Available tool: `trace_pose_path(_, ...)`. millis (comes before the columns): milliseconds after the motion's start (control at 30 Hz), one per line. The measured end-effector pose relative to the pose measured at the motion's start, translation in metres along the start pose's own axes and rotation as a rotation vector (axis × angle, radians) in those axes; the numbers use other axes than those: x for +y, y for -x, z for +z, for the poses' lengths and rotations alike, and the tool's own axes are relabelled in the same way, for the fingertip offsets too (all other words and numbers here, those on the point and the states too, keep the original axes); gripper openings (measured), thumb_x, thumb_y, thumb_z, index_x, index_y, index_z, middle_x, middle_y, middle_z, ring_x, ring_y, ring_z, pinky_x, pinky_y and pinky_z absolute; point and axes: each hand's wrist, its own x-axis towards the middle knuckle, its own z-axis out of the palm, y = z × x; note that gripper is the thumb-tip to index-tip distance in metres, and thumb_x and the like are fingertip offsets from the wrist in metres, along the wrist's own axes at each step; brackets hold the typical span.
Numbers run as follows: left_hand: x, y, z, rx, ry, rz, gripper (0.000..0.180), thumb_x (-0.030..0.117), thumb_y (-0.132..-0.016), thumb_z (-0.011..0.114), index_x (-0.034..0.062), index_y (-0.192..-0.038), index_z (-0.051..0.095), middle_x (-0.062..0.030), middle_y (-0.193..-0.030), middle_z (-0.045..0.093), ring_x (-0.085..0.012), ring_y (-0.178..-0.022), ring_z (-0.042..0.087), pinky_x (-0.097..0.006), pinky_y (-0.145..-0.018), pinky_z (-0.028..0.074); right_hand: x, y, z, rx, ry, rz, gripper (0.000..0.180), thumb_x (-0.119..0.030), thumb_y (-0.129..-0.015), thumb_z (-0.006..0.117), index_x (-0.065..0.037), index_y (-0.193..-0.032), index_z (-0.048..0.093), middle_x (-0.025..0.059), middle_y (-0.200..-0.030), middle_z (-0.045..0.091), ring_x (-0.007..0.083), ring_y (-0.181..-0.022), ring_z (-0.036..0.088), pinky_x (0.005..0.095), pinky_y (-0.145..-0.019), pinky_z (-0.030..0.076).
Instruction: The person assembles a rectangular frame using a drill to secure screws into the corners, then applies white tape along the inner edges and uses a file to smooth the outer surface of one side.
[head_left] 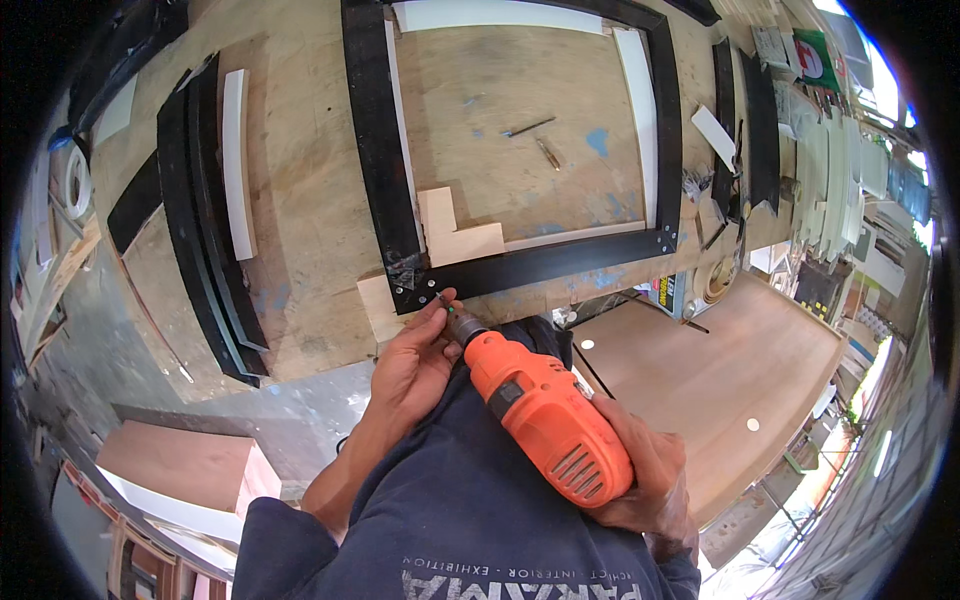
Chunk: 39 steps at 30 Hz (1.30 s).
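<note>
Two-handed, gripping the orange plastic drill [545,410] in the right hand [645,465], pinching its tip with the left hand [415,358], beside the near-left corner of the black rectangular frame [540,260], risking nicked fingertips [449,295] from early spin.

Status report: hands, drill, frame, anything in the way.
Right hand gripping orange drill; left hand by its chuck. Black frame on bench, near-left corner ahead of drill. L-shaped wood inside that corner, clear of drill.
</note>
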Motion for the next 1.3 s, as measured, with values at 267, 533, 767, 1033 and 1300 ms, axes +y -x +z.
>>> trace_pose_path(267, 0.004, -0.003, 0.003, -0.029, 0.017, 0.012, 0.035, 0.013, -0.105, 0.058, 0.0037, -0.139, 0.059, -0.0049, -0.120, 0.069, -0.0130, -0.103, 0.062, -0.027, -0.078, 0.046, -0.014, -0.020, -0.007, -0.074, 0.023, 0.031, 0.093, -0.018, -0.058, 0.093, 0.005, -0.140, 0.055, 0.0193, -0.104, 0.072, 0.0298, -0.085, 0.075, 0.0384, -0.069, 0.061)
trace_pose_path(533, 0.004, -0.004, 0.002, -0.020, 0.029, 0.019, 0.035, 0.014, -0.106, 0.057, 0.0025, -0.138, 0.059, -0.0060, -0.120, 0.070, -0.0135, -0.105, 0.063, -0.027, -0.080, 0.048, -0.023, -0.030, -0.010, -0.105, 0.058, 0.020, 0.092, -0.019, -0.060, 0.092, 0.005, -0.140, 0.054, 0.0222, -0.112, 0.072, 0.0328, -0.091, 0.075, 0.0402, -0.072, 0.062)
trace_pose_path(767, 0.004, -0.006, 0.000, -0.017, 0.066, 0.015, 0.034, 0.013, -0.106, 0.058, -0.0014, -0.136, 0.059, -0.0083, -0.116, 0.070, -0.0173, -0.103, 0.065, -0.032, -0.088, 0.050, -0.031, -0.037, -0.013, -0.148, 0.084, 0.055, 0.088, -0.019, -0.061, 0.090, 0.002, -0.139, 0.056, 0.0205, -0.114, 0.072, 0.0318, -0.092, 0.076, 0.0393, -0.070, 0.062)
trace_pose_path(1033, 0.033, 0.026, -0.024, 0.182, -1.270, 0.651, 0.058, 0.032, -0.091, 0.076, 0.0039, -0.138, 0.060, -0.0156, -0.132, 0.062, -0.0276, -0.122, 0.058, -0.043, -0.103, 0.044, -0.046, -0.055, -0.018, -0.202, 0.175, 0.014, 0.086, -0.021, -0.062, 0.089, 0.002, -0.138, 0.056, 0.0182, -0.110, 0.071, 0.0299, -0.087, 0.076, 0.0376, -0.066, 0.061)
trace_pose_path(1300, 0.076, -0.035, -0.006, -0.127, -2.235, 1.182, 0.100, 0.051, -0.064, 0.091, 0.0348, -0.153, 0.050, -0.0244, -0.171, 0.009, -0.0478, -0.157, 0.010, -0.059, -0.123, 0.019, -0.063, -0.066, -0.018, -0.313, 0.267, 0.049, 0.092, -0.022, -0.060, 0.090, 0.003, -0.140, 0.052, 0.0166, -0.107, 0.069, 0.0281, -0.083, 0.075, 0.0368, -0.064, 0.060)
